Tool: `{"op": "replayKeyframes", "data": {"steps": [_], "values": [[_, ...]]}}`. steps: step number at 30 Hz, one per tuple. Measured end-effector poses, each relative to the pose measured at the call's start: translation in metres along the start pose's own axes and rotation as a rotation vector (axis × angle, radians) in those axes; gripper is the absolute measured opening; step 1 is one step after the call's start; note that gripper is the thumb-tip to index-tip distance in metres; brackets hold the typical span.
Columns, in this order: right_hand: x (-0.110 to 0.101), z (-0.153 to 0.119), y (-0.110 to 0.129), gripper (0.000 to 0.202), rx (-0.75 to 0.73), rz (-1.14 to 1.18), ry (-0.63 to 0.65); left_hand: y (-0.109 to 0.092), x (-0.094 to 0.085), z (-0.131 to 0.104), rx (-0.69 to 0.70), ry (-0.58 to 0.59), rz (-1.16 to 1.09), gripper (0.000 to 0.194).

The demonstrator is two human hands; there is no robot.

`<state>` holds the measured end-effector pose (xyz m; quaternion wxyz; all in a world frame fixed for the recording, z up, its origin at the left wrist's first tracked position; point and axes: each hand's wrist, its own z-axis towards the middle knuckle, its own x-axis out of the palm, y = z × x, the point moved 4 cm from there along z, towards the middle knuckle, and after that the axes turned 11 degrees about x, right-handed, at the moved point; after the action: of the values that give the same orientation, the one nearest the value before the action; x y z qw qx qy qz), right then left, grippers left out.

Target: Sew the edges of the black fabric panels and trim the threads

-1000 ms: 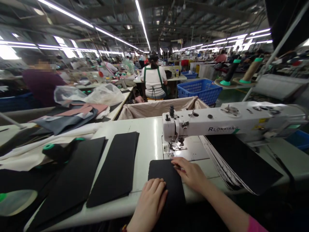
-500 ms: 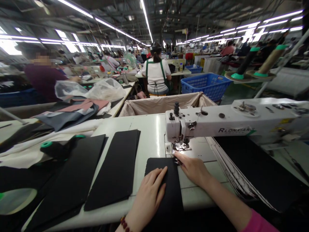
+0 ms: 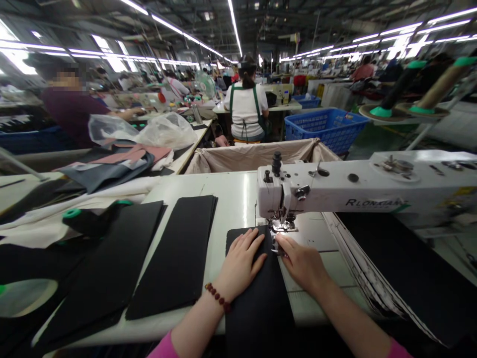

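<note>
My left hand [image 3: 244, 258] lies flat on a black fabric panel [image 3: 257, 318], fingers stretched toward its far edge. That edge reaches the presser foot [image 3: 283, 227] of a white sewing machine [image 3: 320, 186]. Just right of the panel, my right hand [image 3: 303, 263] is closed around small metal thread snips [image 3: 276, 250]; their blades point left over the panel's right edge, and the rest is hidden in the palm. The fingertips of this hand are close in front of the presser foot.
Two stacks of black panels, a nearer-middle stack [image 3: 175, 253] and a left stack [image 3: 108, 268], lie left of my hands. Larger black pieces [image 3: 402, 268] lie under the machine arm. Beyond the table are a cloth-lined bin [image 3: 238, 156], a blue basket [image 3: 324, 129] and a seated co-worker [image 3: 246, 109].
The black panel has moved forward to the presser foot, with my left hand moving forward on it. My right hand has shifted slightly right, still holding the snips.
</note>
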<state>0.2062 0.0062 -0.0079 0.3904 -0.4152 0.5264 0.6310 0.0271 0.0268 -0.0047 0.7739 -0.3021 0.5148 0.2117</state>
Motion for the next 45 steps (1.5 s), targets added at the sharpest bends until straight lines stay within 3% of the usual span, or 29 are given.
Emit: {"op": "replayKeyframes", "data": {"steps": [5,10,17,24,45], "values": [[-0.0025,-0.0016,-0.0019,0.038,0.035,0.014,-0.023,-0.0001,-0.0035,0.0004,-0.014,0.030,-0.036,0.041],[0.0004,-0.0006,-0.0003,0.055,0.011,0.050,0.007,0.0013,-0.0079,-0.0003,-0.006,0.010,-0.061,0.040],[0.0044,0.0008,0.0002,0.053,0.005,-0.022,0.037,0.0010,-0.0062,-0.0001,0.031,0.082,-0.084,0.054],[0.0068,0.0034,0.0008,0.061,0.016,-0.086,0.074,0.0017,-0.0032,0.0048,0.026,0.129,-0.075,0.057],[0.0059,0.0039,0.0019,0.053,0.018,-0.109,0.080,0.0046,-0.0041,0.0057,0.044,0.144,-0.114,0.054]]}}
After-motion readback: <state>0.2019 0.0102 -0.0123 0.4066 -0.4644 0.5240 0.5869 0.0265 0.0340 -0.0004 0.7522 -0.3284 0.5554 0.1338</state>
